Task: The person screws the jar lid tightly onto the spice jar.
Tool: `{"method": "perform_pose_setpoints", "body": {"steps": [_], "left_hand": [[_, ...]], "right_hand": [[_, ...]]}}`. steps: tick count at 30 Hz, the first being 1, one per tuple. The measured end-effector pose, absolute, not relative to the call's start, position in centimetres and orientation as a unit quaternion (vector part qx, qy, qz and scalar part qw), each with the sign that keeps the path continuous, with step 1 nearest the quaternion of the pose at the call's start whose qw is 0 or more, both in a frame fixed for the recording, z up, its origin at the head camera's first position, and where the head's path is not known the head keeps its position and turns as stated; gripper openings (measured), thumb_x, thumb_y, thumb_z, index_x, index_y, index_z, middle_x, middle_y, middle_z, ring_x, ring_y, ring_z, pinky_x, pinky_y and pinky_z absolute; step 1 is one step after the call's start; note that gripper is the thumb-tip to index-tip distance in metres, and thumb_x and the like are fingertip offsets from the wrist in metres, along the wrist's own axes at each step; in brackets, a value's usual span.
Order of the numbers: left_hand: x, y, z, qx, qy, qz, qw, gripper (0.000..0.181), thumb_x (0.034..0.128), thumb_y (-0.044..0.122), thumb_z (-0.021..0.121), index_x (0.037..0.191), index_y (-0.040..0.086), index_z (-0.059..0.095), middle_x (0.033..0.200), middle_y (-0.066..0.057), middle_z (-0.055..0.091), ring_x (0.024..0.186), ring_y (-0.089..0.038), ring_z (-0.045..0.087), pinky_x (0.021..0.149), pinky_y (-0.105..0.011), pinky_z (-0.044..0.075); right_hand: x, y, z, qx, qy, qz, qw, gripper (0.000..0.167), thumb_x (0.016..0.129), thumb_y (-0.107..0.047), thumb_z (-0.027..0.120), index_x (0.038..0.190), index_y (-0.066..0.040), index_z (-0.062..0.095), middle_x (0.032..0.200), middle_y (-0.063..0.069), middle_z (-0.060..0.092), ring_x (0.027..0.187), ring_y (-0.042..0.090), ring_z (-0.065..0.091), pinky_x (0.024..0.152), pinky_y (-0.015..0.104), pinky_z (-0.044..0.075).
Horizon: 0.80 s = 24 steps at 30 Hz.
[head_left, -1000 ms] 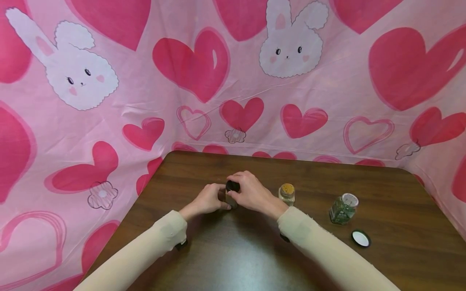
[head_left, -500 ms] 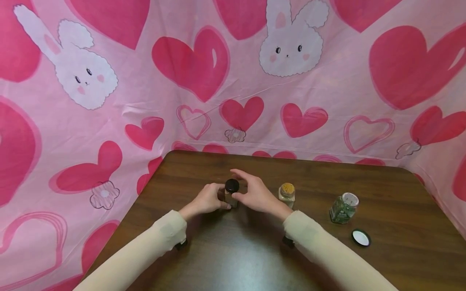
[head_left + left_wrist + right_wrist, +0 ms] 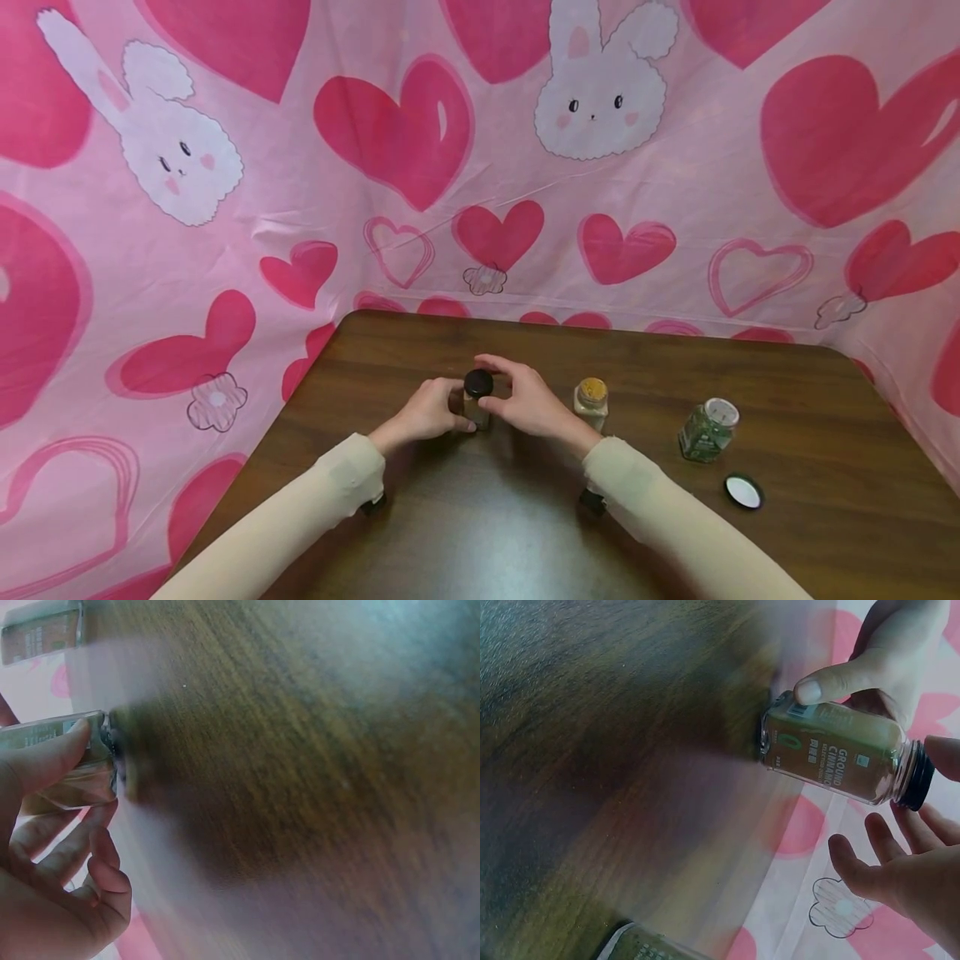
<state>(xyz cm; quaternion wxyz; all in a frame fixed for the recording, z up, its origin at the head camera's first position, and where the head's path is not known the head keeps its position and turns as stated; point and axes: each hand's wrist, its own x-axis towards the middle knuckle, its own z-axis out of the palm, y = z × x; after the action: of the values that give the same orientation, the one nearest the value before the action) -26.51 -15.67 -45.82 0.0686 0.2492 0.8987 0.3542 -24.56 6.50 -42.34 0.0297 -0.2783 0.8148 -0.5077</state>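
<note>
Cinnamon jar (image 3: 836,754) capped; yellow-topped jar (image 3: 592,405), green jar (image 3: 705,435) lidless
Left hand (image 3: 429,410) grips the first; right hand (image 3: 528,402) spreads beside its cap (image 3: 477,383).

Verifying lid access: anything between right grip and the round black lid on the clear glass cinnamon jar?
Nothing visible: the right grip is spread around the round black lid. The left grip holds the clear glass cinnamon jar by its body, below the lid.
</note>
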Motion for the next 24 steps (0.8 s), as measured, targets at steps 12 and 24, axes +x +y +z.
{"method": "perform_pose_setpoints", "body": {"steps": [12,24], "left_hand": [[-26.58,-15.81,-46.15,0.252,0.897,0.357,0.07,0.044,0.08,0.011,0.094,0.12,0.006,0.074,0.1,-0.001,0.077,0.092,-0.019,0.073,0.082,-0.042,0.058],[-26.63,-15.71,-46.04,0.243,0.901,0.352,0.069,0.041,0.0787,0.012,0.095,0.115,0.008,0.075,0.096,0.001,0.076,0.087,-0.014,0.071,0.077,-0.037,0.057]], "right_hand": [[-25.03,6.57,-42.7,-0.278,0.812,-0.512,0.04,0.049,0.094,0.0,0.076,0.141,-0.006,0.065,0.139,0.013,0.066,0.128,0.033,0.06,0.105,0.06,0.046],[-25.2,6.42,-42.86,-0.265,0.813,-0.516,0.039,0.048,0.094,0.0,0.077,0.14,-0.007,0.066,0.138,0.012,0.067,0.127,0.031,0.06,0.103,0.058,0.048]]}}
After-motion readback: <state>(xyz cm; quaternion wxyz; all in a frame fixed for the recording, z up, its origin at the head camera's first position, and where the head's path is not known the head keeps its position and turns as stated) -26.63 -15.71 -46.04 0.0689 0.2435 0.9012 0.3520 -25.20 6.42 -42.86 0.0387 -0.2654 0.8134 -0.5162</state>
